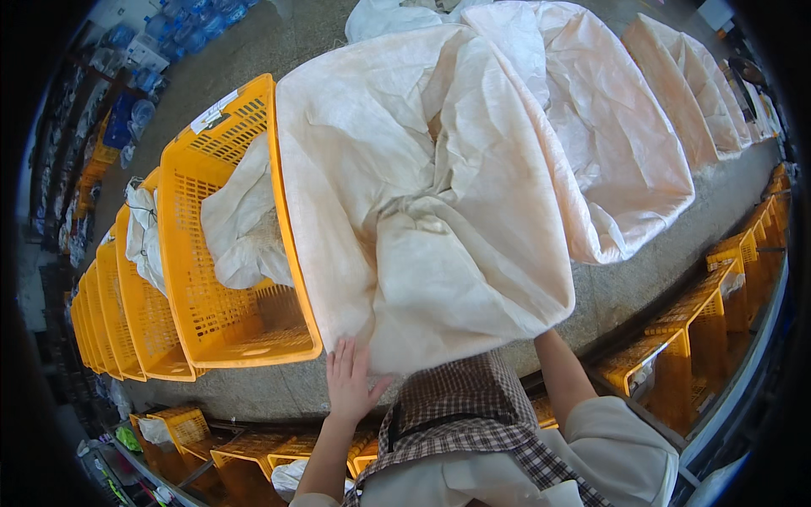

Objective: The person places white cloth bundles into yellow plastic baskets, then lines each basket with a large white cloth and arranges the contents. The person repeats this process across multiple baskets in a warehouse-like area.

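A large off-white woven sack (507, 194) lines a crate right in front of me, its wide mouth facing up and its cloth sagging in folds at the middle. My left hand (348, 378) lies flat against the sack's near left corner, fingers stretched out and thumb apart. Beside that corner stands a yellow plastic crate (253, 348) with pierced walls and a crumpled white sack (245, 215) inside. My right forearm (562, 372) reaches up to the sack's near right edge, where the cloth hides the hand. What those fingers do cannot be seen.
More yellow crates (152, 342) stand in a row to the left. Another sack-lined container (621, 160) and a further one (688, 93) continue rightward. Low yellow crates (650, 355) line the near side. Blue water bottles (190, 29) gather at the far left.
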Available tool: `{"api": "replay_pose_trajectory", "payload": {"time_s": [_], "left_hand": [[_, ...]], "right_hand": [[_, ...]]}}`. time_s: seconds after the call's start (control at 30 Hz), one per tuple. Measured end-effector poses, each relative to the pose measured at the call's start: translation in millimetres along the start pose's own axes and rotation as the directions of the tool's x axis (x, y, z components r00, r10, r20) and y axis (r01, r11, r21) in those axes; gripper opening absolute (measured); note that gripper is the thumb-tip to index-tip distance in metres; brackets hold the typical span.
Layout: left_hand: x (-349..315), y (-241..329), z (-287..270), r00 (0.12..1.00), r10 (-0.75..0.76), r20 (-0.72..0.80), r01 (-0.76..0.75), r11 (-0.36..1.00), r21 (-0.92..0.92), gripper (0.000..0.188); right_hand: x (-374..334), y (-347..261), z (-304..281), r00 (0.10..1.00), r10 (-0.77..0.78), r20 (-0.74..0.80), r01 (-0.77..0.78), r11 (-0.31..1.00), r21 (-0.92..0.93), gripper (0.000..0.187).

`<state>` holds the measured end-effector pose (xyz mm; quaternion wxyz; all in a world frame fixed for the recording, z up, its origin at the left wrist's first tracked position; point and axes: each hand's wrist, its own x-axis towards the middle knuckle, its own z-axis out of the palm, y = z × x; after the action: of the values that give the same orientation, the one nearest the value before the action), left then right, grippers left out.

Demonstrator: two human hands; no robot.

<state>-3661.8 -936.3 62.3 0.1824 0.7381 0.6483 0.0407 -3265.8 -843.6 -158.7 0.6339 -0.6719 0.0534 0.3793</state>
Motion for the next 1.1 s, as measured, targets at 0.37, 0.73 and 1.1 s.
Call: {"api": "replay_pose_trajectory", "payload": {"time_s": [0.37,0.73,1.1], "left_hand": [[147,47,-17,0.955,0.285,0.079,-0.284,0.958,-0.025,0.074],[218,45,88,0.938,0.081,0.338,-0.067,0.996,-0.054,0.082],[175,-25,238,0.579,0.253,0.775,-0.012,0.953,-0.302,0.053]], "right_hand": [[10,-48,-26,0.81,0.524,0.264,0.032,0.411,-0.911,0.02],[-84,-193,187,0.0,0.113,0.994,0.997,-0.077,0.009,0.032],[71,49,502,0.449,0.499,0.741,0.496,-0.829,0.258,0.075]]}}
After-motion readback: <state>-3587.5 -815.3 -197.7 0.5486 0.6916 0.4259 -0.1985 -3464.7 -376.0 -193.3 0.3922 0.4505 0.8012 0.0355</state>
